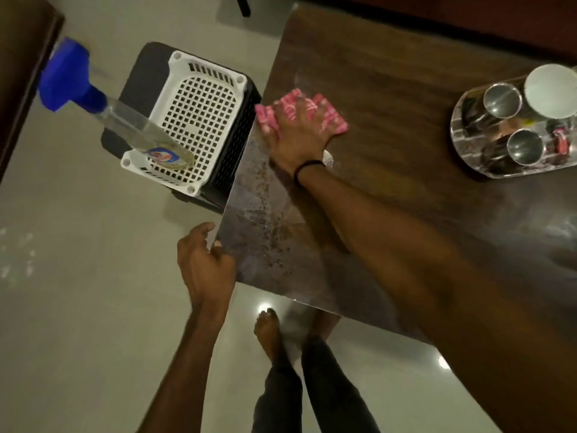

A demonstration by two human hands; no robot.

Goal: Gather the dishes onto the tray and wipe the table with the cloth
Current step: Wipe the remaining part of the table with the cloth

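Observation:
A pink cloth (338,121) lies flat on the dark wooden table (390,98) near its left edge, and my right hand (296,132) presses down on it with fingers spread. My left hand (204,264) rests on the table's near left corner, fingers curled over the edge. The oval steel tray (462,145) sits at the table's right side. It carries two steel cups (502,100), a white cup (551,90) and other small items. The table surface near the corner looks wet and speckled.
A white perforated basket (203,120) stands on a dark stool left of the table, with a clear spray bottle (125,120) with a blue head leaning in it. The floor is pale tile. My bare feet (268,329) stand beside the table's near edge.

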